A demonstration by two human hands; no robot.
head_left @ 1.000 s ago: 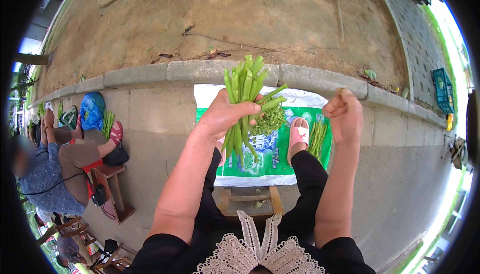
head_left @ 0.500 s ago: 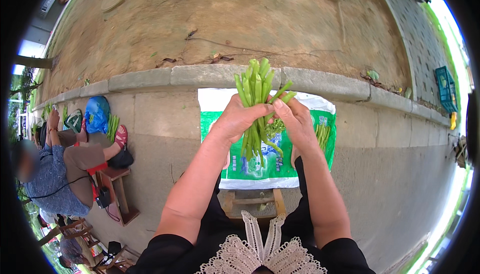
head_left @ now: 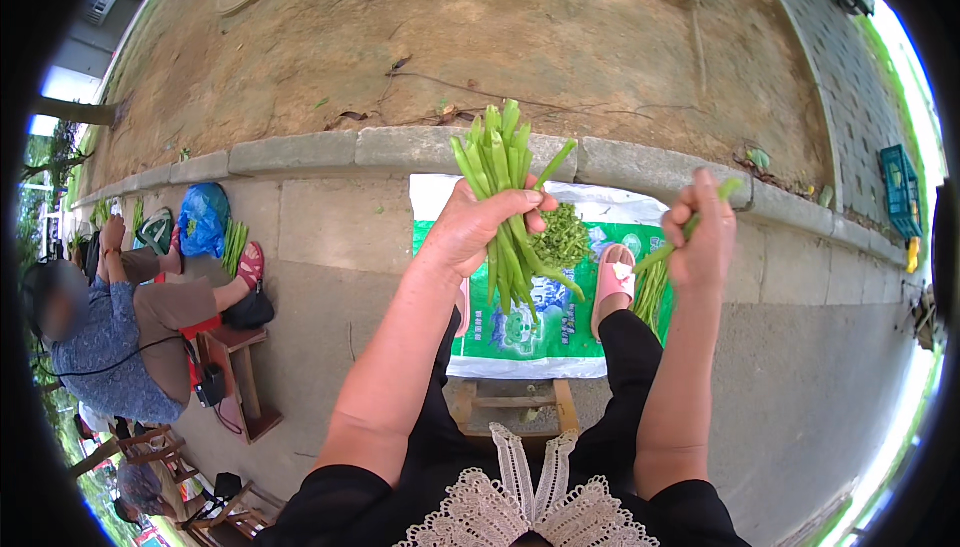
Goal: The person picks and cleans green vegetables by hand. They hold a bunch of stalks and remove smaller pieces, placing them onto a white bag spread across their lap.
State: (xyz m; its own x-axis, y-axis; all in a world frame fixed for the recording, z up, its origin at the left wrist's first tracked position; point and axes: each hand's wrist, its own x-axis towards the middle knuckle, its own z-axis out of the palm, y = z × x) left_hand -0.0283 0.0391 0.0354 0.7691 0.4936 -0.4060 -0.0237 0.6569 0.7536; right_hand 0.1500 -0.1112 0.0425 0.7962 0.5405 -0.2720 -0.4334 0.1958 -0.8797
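My left hand point(head_left: 478, 225) is closed around a bunch of long green vegetable stalks point(head_left: 495, 162), held above a green and white plastic sheet point(head_left: 480, 367). Their upper ends point away from me and the lower ends hang below the hand. Off to the right, my right hand point(head_left: 700, 237) is raised, slightly blurred, with a single green stalk point(head_left: 655, 258) in its fingers. Between the hands, a heap of small green pieces point(head_left: 564, 239) lies on the sheet. More long stalks point(head_left: 648, 305) rest at the sheet's right side, partly hidden by my right arm.
My pink slippers point(head_left: 614, 282) are on the sheet. A stone kerb point(head_left: 410, 149) runs along its far side, with bare soil beyond. To the left another person point(head_left: 130, 347) sits beside a wooden stool point(head_left: 240, 372) and a blue plastic bag point(head_left: 203, 222). A teal crate point(head_left: 900, 192) stands far right.
My right hand has left the bunch and moved right with one stalk. My left hand keeps the bunch in nearly the same place. The heap and right slipper show more fully.
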